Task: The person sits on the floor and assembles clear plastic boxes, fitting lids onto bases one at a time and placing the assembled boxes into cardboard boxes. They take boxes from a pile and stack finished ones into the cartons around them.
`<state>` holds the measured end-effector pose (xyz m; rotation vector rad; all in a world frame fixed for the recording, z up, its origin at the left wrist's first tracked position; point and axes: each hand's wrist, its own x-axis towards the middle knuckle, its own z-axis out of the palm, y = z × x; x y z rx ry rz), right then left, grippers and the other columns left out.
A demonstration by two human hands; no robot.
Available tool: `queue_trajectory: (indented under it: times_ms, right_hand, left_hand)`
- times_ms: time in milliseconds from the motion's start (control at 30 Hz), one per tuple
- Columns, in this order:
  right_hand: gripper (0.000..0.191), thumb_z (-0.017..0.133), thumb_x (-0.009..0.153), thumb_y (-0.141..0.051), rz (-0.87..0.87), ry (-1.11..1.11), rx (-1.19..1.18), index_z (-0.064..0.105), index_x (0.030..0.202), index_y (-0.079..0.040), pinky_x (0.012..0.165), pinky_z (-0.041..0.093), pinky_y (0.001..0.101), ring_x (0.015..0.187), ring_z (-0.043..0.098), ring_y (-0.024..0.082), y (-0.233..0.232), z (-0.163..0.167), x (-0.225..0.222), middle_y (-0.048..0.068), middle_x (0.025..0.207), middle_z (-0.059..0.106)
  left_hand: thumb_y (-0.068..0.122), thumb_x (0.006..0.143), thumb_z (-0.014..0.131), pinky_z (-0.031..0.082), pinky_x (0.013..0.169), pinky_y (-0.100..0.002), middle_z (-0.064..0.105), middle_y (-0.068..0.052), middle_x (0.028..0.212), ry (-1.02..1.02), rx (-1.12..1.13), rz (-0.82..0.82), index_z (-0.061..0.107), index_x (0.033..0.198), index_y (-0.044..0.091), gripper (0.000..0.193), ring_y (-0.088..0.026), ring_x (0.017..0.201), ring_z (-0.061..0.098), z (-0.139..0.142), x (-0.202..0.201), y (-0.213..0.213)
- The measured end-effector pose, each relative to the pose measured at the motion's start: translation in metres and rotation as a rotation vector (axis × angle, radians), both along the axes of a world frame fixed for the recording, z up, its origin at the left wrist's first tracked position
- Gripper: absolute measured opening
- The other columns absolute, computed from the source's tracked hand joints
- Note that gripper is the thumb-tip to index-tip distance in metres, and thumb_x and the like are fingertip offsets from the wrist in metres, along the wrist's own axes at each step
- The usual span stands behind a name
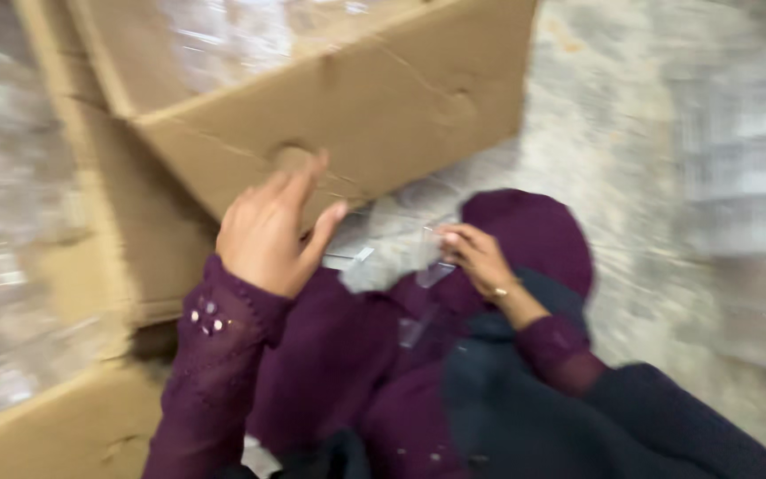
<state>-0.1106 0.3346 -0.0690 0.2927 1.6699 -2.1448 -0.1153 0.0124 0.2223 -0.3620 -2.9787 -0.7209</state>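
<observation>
Left hand (266,232) touches cardboard box (383,98); right hand (479,257) pinches clear plastic (401,257).

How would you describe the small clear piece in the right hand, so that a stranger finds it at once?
Start at the big tilted cardboard box at the top, which the left hand touches. Below its lower edge, over the purple cloth, the right hand pinches a clear plastic piece. It alone is see-through and glossy; the blur hides its exact shape.
</observation>
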Motion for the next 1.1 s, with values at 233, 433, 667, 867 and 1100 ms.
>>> queue_trajectory:
  times_ms: [233,433,667,867,1100]
  right_hand:
    - [0.03,0.079,0.083,-0.012,0.243,0.8,0.842,0.072,0.113,-0.012,0.084,0.057,0.0357,0.094,0.068,0.023,-0.04,0.014,-0.001,0.007,0.103,0.066]
    - [0.057,0.089,0.062,-0.014,0.778,0.827,0.915,0.062,0.112,-0.012,0.105,0.041,0.0482,0.131,0.039,0.046,-0.103,0.006,0.019,0.024,0.146,0.037]
    - [0.077,0.088,0.07,-0.028,0.992,0.494,1.284,0.045,0.134,-0.022,0.11,0.038,0.0536,0.141,0.031,0.038,-0.127,-0.001,0.001,0.014,0.16,0.026]
    - [0.111,0.089,0.071,-0.03,1.022,0.428,1.366,0.021,0.158,-0.035,0.112,0.028,0.0601,0.15,0.015,0.038,-0.14,0.0,0.0,0.01,0.163,0.022]
    - [0.113,0.089,0.07,-0.027,0.973,0.443,1.312,0.02,0.159,-0.038,0.114,0.028,0.0586,0.15,0.02,0.035,-0.134,-0.006,0.003,0.01,0.159,0.024]
  left_hand:
    - [0.02,0.103,0.068,0.051,0.093,-0.051,0.069,-0.015,0.119,0.152,-0.193,0.619,0.067,0.124,0.01,0.024,-0.033,0.108,0.067,-0.08,0.007,-0.246]
    - [0.036,0.084,0.08,0.035,0.101,-0.077,0.048,-0.018,0.144,-0.467,-0.518,0.835,0.054,0.14,0.016,0.065,-0.047,0.131,0.043,-0.178,-0.063,-0.383]
    - [0.032,0.075,0.083,0.034,0.105,-0.073,0.035,-0.017,0.155,-0.342,-0.255,1.118,0.035,0.157,0.018,0.096,-0.046,0.139,0.035,-0.24,-0.112,-0.429]
    - [0.043,0.097,0.058,0.015,0.108,-0.084,0.019,-0.009,0.164,-0.625,-0.551,0.979,0.049,0.149,0.022,0.057,-0.047,0.152,-0.002,-0.275,-0.106,-0.394]
    - [0.024,0.114,0.051,0.037,0.116,-0.069,0.025,-0.01,0.177,-0.409,-0.424,1.08,0.065,0.138,0.008,0.032,-0.041,0.155,0.028,-0.286,-0.151,-0.405]
